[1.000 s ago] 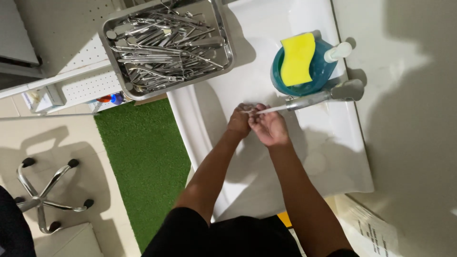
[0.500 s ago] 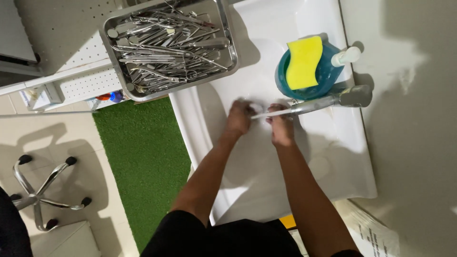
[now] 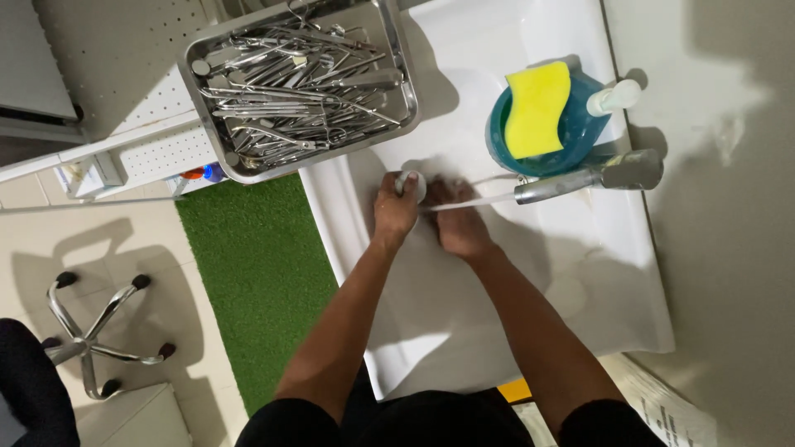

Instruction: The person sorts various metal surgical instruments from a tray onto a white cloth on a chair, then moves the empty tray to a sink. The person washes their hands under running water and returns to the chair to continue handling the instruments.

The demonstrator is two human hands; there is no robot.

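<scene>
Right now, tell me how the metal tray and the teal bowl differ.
The metal tray is rectangular and silver; the teal bowl is round and blue-green. The tray is heaped with steel instruments, while the bowl holds one yellow sponge. The tray sits at the left rim of the white sink, overhanging it; the bowl sits by the tap. Both stand upright and untouched by either hand.

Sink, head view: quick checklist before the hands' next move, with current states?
1. Left hand grips a small pale object: ok; what it is, cannot tell.
2. Right hand over the white sink, below the faucet spout: ok.
3. Water running: cannot tell.
4. Tray of metal instruments rests partly over the sink's corner, apart from both hands: ok.
5. Yellow sponge sits on the teal bowl, within reach: ok.
</scene>
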